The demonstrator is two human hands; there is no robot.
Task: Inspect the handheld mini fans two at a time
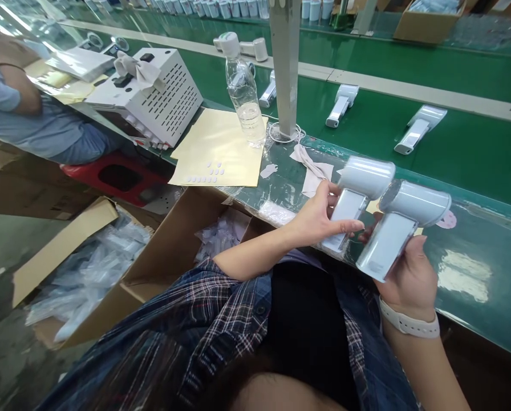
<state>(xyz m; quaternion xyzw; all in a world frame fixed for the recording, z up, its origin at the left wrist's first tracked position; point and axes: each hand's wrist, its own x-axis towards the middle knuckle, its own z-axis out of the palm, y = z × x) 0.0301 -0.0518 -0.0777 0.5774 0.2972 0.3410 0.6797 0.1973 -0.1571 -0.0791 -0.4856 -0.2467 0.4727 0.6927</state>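
My left hand (321,216) grips the handle of a white hand-held fan-like device (358,191) whose round head points away from me. My right hand (409,274), with a white watch band on the wrist, holds a second identical white device (403,222) by its handle, right beside the first. Both devices hover just over the near edge of the green workbench (473,251). A crumpled white cloth (311,168) lies on the bench just beyond my left hand.
A water bottle (243,91) and a metal post (285,68) stand by a yellow sheet (219,148). More white devices (420,128) lie on the green conveyor. A white perforated box (161,97) sits left, near a seated person (20,108). Cardboard boxes of plastic bags (93,268) stand below.
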